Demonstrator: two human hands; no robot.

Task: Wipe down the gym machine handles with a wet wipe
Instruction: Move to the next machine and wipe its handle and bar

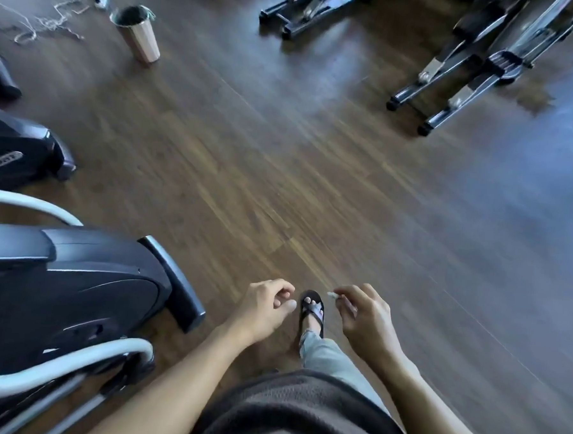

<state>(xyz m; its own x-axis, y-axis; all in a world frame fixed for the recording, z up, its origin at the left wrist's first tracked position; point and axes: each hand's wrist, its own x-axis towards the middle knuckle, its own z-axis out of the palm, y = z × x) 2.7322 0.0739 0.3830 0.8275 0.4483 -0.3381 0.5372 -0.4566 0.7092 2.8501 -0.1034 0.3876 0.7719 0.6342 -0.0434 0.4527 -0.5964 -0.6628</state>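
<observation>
From where I sit, the wood floor [314,171] fills most of the view, streaked with blur, which I read as the head camera moving while the person walks. The dark machine [68,291] at my lower left is the largest thing on it, its pale curved tubes [55,367] sweeping round the housing; I cannot see a handle grip on it from here, so I judge any handles sit above the frame. Two more dark frames stand well apart from it: the machine at upper right [492,68] and the one at top centre [309,9], both showing only their feet and rails. A metal bin [138,33] stands upright at upper left, near a tangle of cord [49,25], probably placed there to take used wipes.

The person's dark top [301,416] and one sandalled foot [311,312] lie between the arms, the foot stepping forward.

The left hand [264,307] hangs loosely curled and holds nothing, free, I would say, to steady a bar. The right hand [363,315] has its fingers drawn in, pinching a small white scrap [332,294] at the fingertips. I take that scrap for the wet wipe, bunched small to carry it, though it is too small to be sure. No wiping is under way.
</observation>
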